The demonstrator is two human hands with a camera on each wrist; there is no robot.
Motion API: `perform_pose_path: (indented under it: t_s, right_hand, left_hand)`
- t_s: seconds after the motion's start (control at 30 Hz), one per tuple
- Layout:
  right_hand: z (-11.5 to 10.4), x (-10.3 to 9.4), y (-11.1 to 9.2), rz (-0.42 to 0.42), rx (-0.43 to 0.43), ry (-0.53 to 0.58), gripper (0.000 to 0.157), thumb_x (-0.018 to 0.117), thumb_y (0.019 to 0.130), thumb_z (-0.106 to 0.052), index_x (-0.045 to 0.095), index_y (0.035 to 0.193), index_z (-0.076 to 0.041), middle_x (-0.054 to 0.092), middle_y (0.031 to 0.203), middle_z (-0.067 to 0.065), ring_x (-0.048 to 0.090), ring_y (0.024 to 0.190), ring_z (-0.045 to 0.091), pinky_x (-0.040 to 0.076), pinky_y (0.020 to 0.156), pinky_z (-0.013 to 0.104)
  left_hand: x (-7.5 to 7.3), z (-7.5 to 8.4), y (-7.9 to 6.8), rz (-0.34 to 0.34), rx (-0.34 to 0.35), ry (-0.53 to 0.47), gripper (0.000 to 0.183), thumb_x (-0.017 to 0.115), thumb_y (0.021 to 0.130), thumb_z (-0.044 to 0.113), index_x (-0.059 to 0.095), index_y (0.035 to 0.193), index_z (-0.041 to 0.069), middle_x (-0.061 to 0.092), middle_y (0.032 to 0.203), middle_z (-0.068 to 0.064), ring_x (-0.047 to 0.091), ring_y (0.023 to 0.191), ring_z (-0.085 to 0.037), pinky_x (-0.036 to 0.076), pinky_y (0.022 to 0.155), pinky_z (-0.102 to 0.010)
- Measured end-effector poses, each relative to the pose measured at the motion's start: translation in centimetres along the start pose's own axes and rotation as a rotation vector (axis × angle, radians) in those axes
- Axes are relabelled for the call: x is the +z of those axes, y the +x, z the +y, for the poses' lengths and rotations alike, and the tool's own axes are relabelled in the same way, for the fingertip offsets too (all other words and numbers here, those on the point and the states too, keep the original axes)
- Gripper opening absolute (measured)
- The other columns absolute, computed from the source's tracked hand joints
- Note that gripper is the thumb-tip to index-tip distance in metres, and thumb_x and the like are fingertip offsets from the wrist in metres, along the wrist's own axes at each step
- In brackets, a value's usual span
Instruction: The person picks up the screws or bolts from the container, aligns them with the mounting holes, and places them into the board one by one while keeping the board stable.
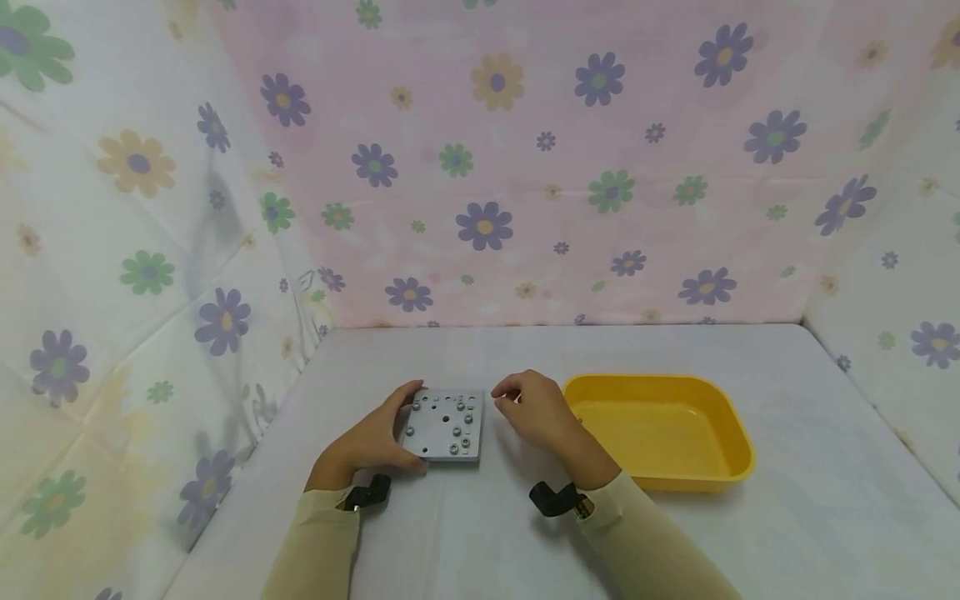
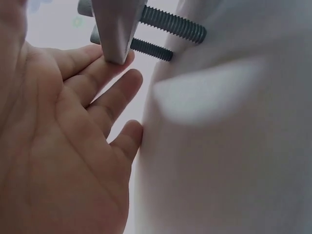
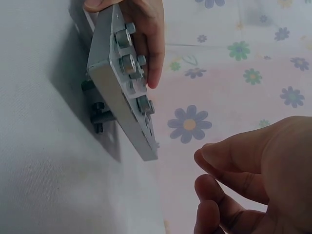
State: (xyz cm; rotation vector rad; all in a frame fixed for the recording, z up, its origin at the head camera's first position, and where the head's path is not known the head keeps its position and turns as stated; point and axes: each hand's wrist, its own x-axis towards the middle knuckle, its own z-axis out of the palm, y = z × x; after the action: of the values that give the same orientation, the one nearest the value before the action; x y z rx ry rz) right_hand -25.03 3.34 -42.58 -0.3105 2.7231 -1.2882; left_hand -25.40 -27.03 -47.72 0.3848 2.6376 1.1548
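Observation:
My left hand (image 1: 369, 439) grips a square grey metal plate (image 1: 431, 437) by its left side, thumb at the near edge and fingers at the far edge. Several socket-head screws (image 3: 127, 64) stand in holes on its upper face. Below it, threaded shanks (image 2: 173, 24) stick out toward the table, and the plate sits raised above the cloth. Other holes in the plate hold no screw. Just right of the plate, my right hand (image 1: 534, 412) hovers with loosely bent fingers. Nothing shows between its thumb and fingertips (image 3: 207, 187).
A yellow plastic tray (image 1: 731, 425) stands right of my right hand, its left rim partly behind the wrist. A small dark bit shows by that rim. White cloth covers the table (image 1: 450, 533). Flowered fabric (image 1: 525, 275) hangs at the back and both sides.

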Motion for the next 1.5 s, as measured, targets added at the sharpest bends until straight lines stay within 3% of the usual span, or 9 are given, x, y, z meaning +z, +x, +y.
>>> perform_pose_path:
  t_s: [0.33,0.63,1.07,1.5]
  right_hand:
    - [0.1,0.1,0.1,-0.010,-0.013,-0.011,0.017,0.067,0.100,-0.021,0.077,0.112,-0.017,0.064,0.101,-0.002,0.056,0.093,0.020,0.053,0.077,0.031]
    - [0.1,1.6,0.1,-0.033,0.041,-0.082,0.017,0.070,0.098,-0.021,0.077,0.113,-0.018,0.062,0.106,0.001,0.056,0.096,0.021,0.057,0.085,0.035]
    - [-0.5,6.1,1.6,-0.050,0.058,-0.197,0.012,0.079,0.090,-0.023,0.080,0.102,-0.019,0.069,0.106,-0.001,0.058,0.098,0.021,0.054,0.088,0.041]
    - [0.3,7.4,2.3,-0.030,0.035,-0.197,0.008,0.081,0.088,-0.024,0.079,0.096,-0.024,0.070,0.096,-0.008,0.060,0.095,0.018,0.049,0.084,0.043]
  left_hand:
    - [-1.6,-1.2,-1.1,-0.004,-0.035,-0.019,0.140,0.101,0.054,0.029,0.016,0.166,0.022,0.032,0.167,-0.009,0.030,0.155,-0.037,0.020,0.125,-0.064]
    - [-2.6,-1.9,-1.7,-0.003,-0.030,-0.013,0.140,0.100,0.055,0.029,0.015,0.166,0.020,0.032,0.167,-0.012,0.031,0.154,-0.039,0.021,0.124,-0.063]
    - [-2.6,-2.1,-1.5,-0.012,-0.025,-0.045,0.139,0.100,0.056,0.025,0.014,0.166,0.021,0.033,0.166,-0.012,0.033,0.152,-0.039,0.020,0.124,-0.063]
    - [-2.8,-2.5,-1.7,-0.016,-0.024,-0.070,0.139,0.100,0.056,0.023,0.014,0.166,0.022,0.029,0.168,-0.011,0.028,0.155,-0.038,0.015,0.126,-0.062]
